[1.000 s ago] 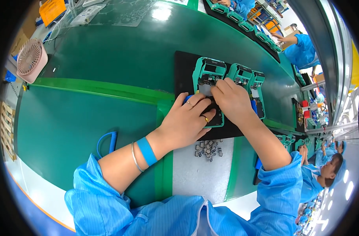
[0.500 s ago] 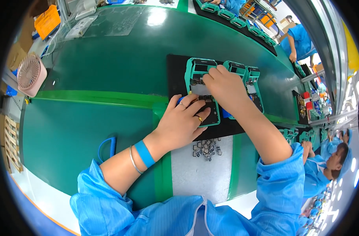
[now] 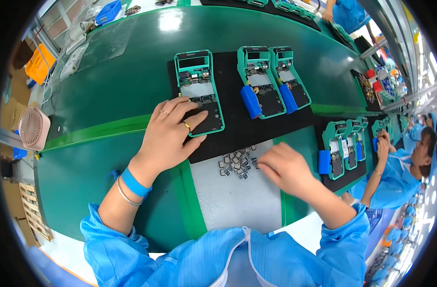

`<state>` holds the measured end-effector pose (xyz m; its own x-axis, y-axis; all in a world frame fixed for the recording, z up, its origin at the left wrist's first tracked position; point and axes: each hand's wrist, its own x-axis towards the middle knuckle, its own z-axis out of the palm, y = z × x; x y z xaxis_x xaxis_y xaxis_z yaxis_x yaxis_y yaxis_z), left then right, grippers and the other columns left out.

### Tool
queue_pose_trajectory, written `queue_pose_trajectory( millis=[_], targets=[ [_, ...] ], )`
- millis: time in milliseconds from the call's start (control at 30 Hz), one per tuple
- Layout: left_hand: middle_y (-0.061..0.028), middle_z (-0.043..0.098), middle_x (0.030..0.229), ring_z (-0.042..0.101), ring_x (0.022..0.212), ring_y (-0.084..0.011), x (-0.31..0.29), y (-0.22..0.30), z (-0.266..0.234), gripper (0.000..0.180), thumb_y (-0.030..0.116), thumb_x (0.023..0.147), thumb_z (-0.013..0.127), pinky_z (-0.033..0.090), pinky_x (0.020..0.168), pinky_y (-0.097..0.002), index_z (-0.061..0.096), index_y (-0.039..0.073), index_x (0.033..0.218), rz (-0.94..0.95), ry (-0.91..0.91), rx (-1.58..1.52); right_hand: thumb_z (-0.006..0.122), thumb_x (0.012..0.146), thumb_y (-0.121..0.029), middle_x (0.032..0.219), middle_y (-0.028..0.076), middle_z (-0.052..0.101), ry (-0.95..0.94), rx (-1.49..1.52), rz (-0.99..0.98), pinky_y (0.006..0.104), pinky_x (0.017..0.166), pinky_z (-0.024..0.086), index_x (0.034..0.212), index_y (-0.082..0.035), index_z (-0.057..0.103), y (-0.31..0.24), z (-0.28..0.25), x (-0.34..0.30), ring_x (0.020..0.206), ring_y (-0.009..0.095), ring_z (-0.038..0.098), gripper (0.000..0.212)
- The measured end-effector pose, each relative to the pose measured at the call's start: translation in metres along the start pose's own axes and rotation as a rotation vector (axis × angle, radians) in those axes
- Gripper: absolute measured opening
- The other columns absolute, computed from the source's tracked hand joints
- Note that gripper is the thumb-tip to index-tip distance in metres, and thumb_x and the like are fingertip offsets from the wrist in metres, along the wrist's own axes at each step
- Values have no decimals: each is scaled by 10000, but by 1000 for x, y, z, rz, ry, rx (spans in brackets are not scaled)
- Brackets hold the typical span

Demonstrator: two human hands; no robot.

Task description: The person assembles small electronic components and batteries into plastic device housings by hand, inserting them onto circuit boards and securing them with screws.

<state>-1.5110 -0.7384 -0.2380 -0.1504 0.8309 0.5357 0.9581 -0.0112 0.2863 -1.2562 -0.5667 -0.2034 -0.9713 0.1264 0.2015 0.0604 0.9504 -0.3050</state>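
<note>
My left hand [image 3: 173, 131] lies over the near left part of a teal device housing [image 3: 220, 105], fingers spread across its black lower panel and thumb by its near edge. Circuit parts and a pale plate show in the housing's far half; what is under my palm is hidden. At the right edge of a pile of small dark-rimmed square parts [image 3: 236, 164], my right hand [image 3: 289, 170] is closed, with thumb and forefinger together. Whether a part is between those fingertips cannot be made out. Two more teal housings [image 3: 259, 79] with blue blocks [image 3: 250, 102] attached lie to the right.
The housings rest on a black mat [image 3: 228, 129] on a green table; the pile is on a grey sheet [image 3: 237, 205]. A pink fan [image 3: 34, 128] stands far left. At right, a co-worker in blue [image 3: 395, 167] sits by another mat with similar housings [image 3: 333, 143].
My right hand has left the housing and come down to the pile of small parts. My left hand stays on the housing. The whole view has shifted, uncovering the two housings on the right.
</note>
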Motion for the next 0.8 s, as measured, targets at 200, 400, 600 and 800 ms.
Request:
queue_pose_trajectory(
  millis=[200, 400, 600, 800],
  targets=[
    [-147, 550, 1310, 496, 1257, -338, 40, 35, 9, 454, 230, 785, 750, 406, 1045, -467, 662, 76, 1203, 81, 64, 1, 662, 783, -51, 975, 61, 614, 6, -15, -22, 366, 763, 530, 984, -83, 653, 0, 14, -20, 898, 268, 612, 204],
    [-223, 483, 1406, 445, 1312, -398, 94, 59, 59, 558, 321, 832, 736, 386, 1068, -474, 598, 85, 1319, 109, 50, -60, 643, 738, -60, 972, 62, 617, -73, -54, -80, 360, 762, 531, 986, -77, 628, 9, 13, -19, 888, 262, 617, 249],
    [-131, 571, 1241, 519, 1210, -314, 104, 57, 86, 550, 367, 803, 754, 445, 947, -414, 643, 98, 1269, 47, -70, 68, 622, 740, -90, 922, 57, 606, -63, -107, -209, 338, 747, 523, 953, -77, 633, 13, 2, -28, 886, 241, 611, 213],
    [-99, 568, 1215, 525, 1187, -296, 89, 51, 69, 519, 331, 811, 742, 476, 900, -413, 632, 123, 1274, 40, -97, 82, 633, 679, -99, 832, 60, 599, -49, -273, -139, 312, 653, 529, 827, -72, 613, -1, 3, -32, 789, 217, 620, 151]
  ],
)
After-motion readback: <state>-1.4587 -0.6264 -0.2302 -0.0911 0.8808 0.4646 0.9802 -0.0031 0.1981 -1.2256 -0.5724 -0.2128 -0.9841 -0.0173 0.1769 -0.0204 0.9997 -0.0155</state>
